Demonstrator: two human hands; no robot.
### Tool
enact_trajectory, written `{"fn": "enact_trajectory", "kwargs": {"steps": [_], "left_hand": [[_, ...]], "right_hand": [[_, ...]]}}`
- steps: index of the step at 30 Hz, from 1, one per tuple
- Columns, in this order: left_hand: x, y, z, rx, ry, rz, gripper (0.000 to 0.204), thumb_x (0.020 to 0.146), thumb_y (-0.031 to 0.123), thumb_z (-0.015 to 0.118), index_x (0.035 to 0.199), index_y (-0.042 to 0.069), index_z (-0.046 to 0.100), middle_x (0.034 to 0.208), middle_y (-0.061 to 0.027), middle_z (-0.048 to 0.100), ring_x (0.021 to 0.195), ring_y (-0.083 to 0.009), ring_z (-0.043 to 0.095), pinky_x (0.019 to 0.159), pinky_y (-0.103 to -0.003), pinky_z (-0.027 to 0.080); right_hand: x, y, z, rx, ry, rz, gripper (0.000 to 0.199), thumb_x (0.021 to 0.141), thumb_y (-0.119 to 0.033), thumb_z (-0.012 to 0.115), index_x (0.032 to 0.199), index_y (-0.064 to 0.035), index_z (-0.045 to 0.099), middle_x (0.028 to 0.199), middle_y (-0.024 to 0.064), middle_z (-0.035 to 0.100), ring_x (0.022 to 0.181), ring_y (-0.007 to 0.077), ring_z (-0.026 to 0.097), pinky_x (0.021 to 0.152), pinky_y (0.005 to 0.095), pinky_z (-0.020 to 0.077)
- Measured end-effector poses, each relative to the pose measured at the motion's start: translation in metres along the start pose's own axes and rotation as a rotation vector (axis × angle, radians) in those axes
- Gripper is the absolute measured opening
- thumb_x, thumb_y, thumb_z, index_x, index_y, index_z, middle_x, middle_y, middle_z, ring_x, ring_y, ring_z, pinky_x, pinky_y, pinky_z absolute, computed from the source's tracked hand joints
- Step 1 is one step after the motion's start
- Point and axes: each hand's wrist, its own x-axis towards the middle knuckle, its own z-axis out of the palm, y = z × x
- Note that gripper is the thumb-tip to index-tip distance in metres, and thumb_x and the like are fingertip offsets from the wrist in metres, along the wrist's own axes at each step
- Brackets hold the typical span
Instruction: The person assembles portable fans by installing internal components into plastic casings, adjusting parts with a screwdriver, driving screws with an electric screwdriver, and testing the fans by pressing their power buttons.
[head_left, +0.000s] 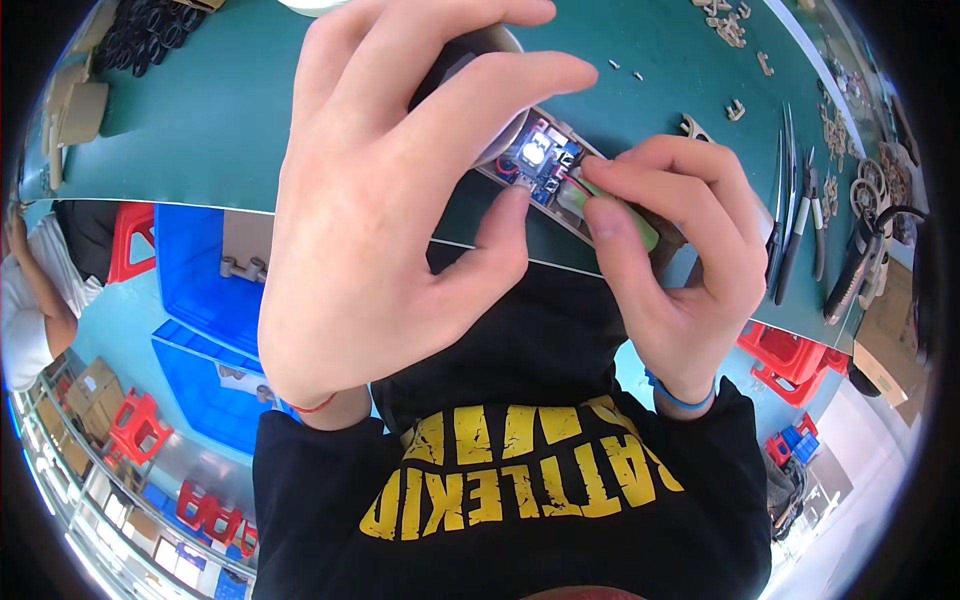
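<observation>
A handheld device housing (574,226) lies across the front edge of the green table, its inside facing up. A blue circuit board (545,168) with a bright white light sits in it, and beside the board is a green cylindrical battery (637,228). My left hand (385,190) curves over the device's dark rounded end (462,70), the thumb tip at the board's edge and the fingers bent around the far side. My right hand (690,215) pinches thin red and black wires (577,184) between thumb and forefinger, over the battery. The fingertips partly cover the wires and the battery.
Tweezers (787,190) and pliers (805,205) lie at the right, near beige plastic parts (835,130). Black rings (150,35) are piled far left. Blue bins (210,290) stand below the table's left edge. Red stools (140,425) stand around, and another person (40,300) is at left.
</observation>
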Motion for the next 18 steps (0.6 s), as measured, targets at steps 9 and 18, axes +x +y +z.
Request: {"fn": "enact_trajectory", "kwargs": {"steps": [9, 18], "left_hand": [[0.002, 0.004, 0.003, 0.045, -0.006, -0.05, 0.055, 0.057, -0.001, 0.065, 0.11, 0.013, 0.068, 0.131, -0.0061, 0.055, 0.115, -0.0281, 0.047, 0.098, -0.035, 0.04], [0.008, 0.015, 0.003, 0.08, 0.003, -0.051, 0.052, 0.057, -0.002, 0.065, 0.107, 0.013, 0.068, 0.127, -0.0056, 0.056, 0.113, -0.0279, 0.048, 0.095, -0.037, 0.041]], "right_hand": [[0.003, -0.001, -0.002, 0.108, -0.126, 0.059, 0.047, 0.073, -0.005, 0.078, 0.117, -0.0001, 0.061, 0.109, 0.0095, 0.061, 0.091, 0.0183, 0.06, 0.081, 0.0288, 0.0481], [-0.007, 0.003, 0.001, 0.153, -0.066, 0.21, 0.063, 0.066, -0.004, 0.084, 0.124, -0.0026, 0.058, 0.107, 0.009, 0.065, 0.097, 0.0178, 0.063, 0.088, 0.0295, 0.0488]]}}
